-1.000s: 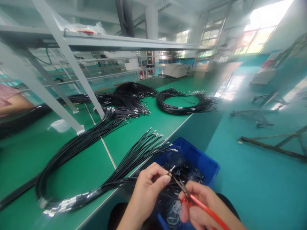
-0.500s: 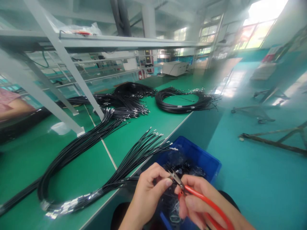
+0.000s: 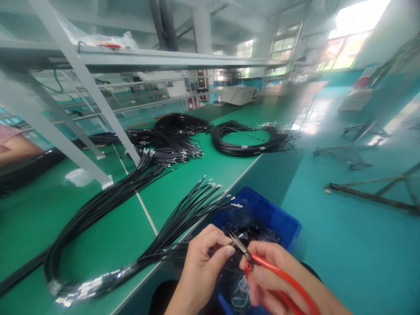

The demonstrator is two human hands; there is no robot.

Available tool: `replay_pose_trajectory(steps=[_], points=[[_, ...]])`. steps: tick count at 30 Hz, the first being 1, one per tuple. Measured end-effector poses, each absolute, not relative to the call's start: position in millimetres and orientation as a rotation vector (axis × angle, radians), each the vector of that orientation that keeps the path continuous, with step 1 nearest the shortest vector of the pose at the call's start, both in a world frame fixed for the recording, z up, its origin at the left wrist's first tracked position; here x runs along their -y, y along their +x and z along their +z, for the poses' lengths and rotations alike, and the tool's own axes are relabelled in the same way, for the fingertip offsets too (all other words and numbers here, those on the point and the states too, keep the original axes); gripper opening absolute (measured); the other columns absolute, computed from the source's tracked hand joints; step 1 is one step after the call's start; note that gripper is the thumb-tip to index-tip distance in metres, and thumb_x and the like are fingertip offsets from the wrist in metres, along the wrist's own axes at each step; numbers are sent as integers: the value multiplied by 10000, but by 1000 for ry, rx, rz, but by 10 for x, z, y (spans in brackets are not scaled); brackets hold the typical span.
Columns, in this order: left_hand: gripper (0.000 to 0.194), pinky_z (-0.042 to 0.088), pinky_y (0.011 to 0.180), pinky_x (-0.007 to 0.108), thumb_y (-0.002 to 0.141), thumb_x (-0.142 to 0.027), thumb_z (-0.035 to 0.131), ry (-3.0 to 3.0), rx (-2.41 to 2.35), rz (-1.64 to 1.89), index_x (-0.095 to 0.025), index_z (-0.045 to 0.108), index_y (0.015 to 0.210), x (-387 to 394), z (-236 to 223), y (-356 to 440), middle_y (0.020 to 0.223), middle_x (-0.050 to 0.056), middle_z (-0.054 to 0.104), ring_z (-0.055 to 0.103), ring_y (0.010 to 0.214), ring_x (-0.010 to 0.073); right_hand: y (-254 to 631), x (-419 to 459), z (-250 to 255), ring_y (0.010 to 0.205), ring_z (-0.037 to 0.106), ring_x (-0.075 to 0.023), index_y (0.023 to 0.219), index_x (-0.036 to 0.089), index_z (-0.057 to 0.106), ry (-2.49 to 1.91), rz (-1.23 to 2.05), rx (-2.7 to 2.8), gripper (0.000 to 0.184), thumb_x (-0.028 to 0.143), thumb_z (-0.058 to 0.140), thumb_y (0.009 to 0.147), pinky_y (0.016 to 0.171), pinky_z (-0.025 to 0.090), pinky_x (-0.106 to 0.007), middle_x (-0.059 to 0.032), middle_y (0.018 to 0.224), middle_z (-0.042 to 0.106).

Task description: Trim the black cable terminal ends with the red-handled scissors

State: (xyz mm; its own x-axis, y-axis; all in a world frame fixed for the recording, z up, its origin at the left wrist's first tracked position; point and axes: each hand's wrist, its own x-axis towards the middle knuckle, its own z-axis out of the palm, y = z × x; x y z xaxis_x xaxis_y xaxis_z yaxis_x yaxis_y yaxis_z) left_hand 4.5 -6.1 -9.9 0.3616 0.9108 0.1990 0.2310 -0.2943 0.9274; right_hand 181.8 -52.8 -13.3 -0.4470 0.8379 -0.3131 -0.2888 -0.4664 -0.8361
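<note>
My right hand [image 3: 271, 275] is closed round a pair of red-handled scissors [image 3: 239, 245], with their narrow metal blades pointing up and left. The blade tips are right by the fingertips of my left hand [image 3: 206, 262]. Thumb and forefinger of that hand are pinched on the end of a black cable [image 3: 177, 250]; the tip is mostly covered by the fingers. This cable comes from a bundle of black cables [image 3: 98, 205] that curves over the green table [image 3: 183, 188]. Many of the bundle's ends carry pale tips and fan out over the table edge.
Below my hands stands a blue bin [image 3: 275, 214] with clear and black scraps inside. Farther along the table lie a coiled cable bundle [image 3: 243, 148] and more black cables [image 3: 177, 124]. A white shelf frame [image 3: 98, 105] rises at left. A person's arm [image 3: 19, 151] shows at far left.
The view has shifted slightly, so the table and cables sit a little farther left. Both hands keep nearly the same pose, with the scissors still at the left fingertips.
</note>
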Motion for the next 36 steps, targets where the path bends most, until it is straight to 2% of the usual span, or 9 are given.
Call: replay_pose_trajectory(steps=[6, 10, 14, 18, 22, 25, 29, 33, 36], points=[[161, 382, 624, 253, 819, -263, 587, 1759, -1021, 980, -168, 645, 702, 53, -110, 44, 708, 21, 561, 521, 673, 154, 1804, 465, -228, 247, 312, -5, 807, 176, 503, -1167, 1899, 1119, 184, 237, 632, 691, 278, 207, -117, 23, 533, 637], [139, 380, 632, 251, 804, -255, 602, 1748, -1046, 983, -171, 653, 705, 62, -118, 37, 707, 16, 567, 525, 676, 153, 1802, 511, -285, 391, 464, -52, 737, 178, 552, -1200, 1815, 1162, 198, 97, 628, 573, 370, 277, -133, 65, 506, 578], [148, 374, 647, 249, 797, -275, 610, 1662, -1040, 965, -166, 655, 708, 60, -136, -6, 723, 19, 584, 521, 689, 153, 1797, 526, -297, 448, 441, -52, 727, 178, 541, -1134, 1736, 1057, 236, 53, 613, 541, 450, 314, -166, 74, 527, 569], [158, 374, 639, 230, 803, -285, 591, 1467, -956, 913, -160, 637, 718, 21, -114, -93, 728, 12, 609, 504, 673, 136, 1762, 497, -294, 459, 432, -66, 794, 169, 545, -1121, 1596, 987, 245, 112, 653, 582, 435, 319, -176, 52, 554, 563], [123, 410, 650, 231, 820, -225, 539, 1635, -1032, 849, -172, 624, 749, 75, -184, -22, 761, 20, 642, 564, 703, 147, 1758, 516, -276, 381, 387, -55, 861, 180, 533, -1172, 1453, 872, 342, 314, 728, 615, 364, 273, -166, 25, 554, 591], [51, 400, 576, 227, 724, -164, 619, 2300, -1137, 575, -205, 645, 708, 224, -432, 192, 707, 11, 650, 591, 662, 161, 1784, 493, -309, 458, 505, -107, 945, 216, 519, -1331, 1148, 840, 409, 398, 728, 643, 427, 387, -208, -5, 656, 642], [201, 291, 435, 254, 491, -169, 777, 2489, -1177, 397, -198, 579, 469, 373, -741, 361, 490, 8, 586, 530, 479, 172, 1720, 302, -564, 776, 623, -245, 980, 248, 533, -1521, 953, 1208, 351, 400, 666, 694, 669, 473, -342, -48, 828, 672], [55, 357, 519, 254, 696, -261, 654, 2514, -1393, 416, -240, 631, 651, 256, -579, 40, 628, 4, 623, 564, 605, 176, 1549, 186, -950, 621, 597, -222, 835, 260, 570, -1632, 967, 1580, 119, 261, 591, 718, 613, 422, -331, 6, 676, 657], [140, 386, 696, 290, 845, -204, 478, 2347, -2118, 360, -221, 616, 841, 39, -349, -354, 855, 43, 622, 558, 831, 205, 1433, 296, -1165, 496, 557, -175, 720, 248, 563, -1637, 1049, 1650, 94, 178, 596, 667, 528, 384, -264, 52, 530, 612]])
